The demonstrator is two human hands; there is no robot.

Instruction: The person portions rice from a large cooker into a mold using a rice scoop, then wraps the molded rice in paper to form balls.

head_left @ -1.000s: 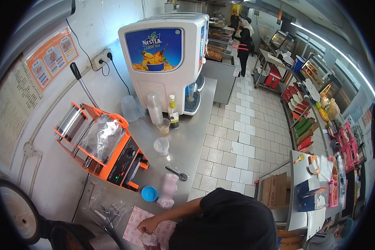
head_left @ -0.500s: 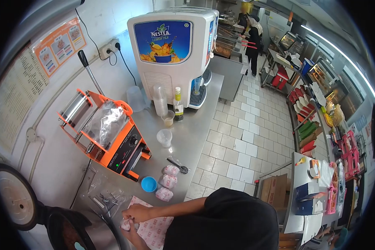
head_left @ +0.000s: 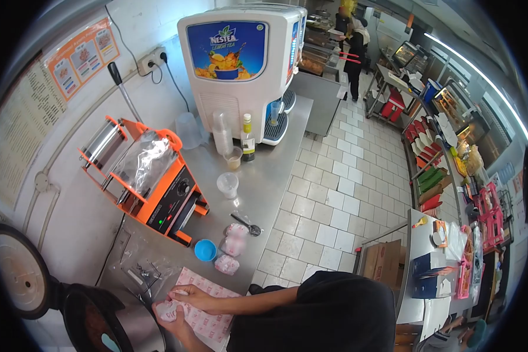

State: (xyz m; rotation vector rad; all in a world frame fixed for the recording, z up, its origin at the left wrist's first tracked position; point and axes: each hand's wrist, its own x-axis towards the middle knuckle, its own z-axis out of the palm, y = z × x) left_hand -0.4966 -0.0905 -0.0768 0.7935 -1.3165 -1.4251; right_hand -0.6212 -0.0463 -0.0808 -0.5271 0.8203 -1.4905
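A paper-wrapped bundle [head_left: 169, 311] with pink lettering sits in my left hand [head_left: 185, 330], whose fingers curl around its near side. My right hand [head_left: 196, 298] has its fingers closed at the bundle's top edge, by the paper. Under both hands lies a printed wrapping sheet [head_left: 216, 321] on the steel counter. Several similar wrapped bundles [head_left: 226, 264] stand in a row beyond my right forearm. Beside them are a light-blue bowl [head_left: 206, 250] and a black spoon [head_left: 253, 229] on clear plastic. An open rice cooker [head_left: 144, 322] is close to my left hand.
An orange cup sealer [head_left: 158, 202] and a Nestea dispenser [head_left: 234, 76] stand along the wall. Between them are plastic cups [head_left: 227, 185] and a bottle [head_left: 247, 141]. The cooker's lid [head_left: 20, 274] is raised. People [head_left: 355, 53] stand far down the aisle.
My hands have shifted slightly left, and the right fingers have moved from over the bundle to its upper edge. More of the bundle and of the sheet shows. The view has shifted slightly.
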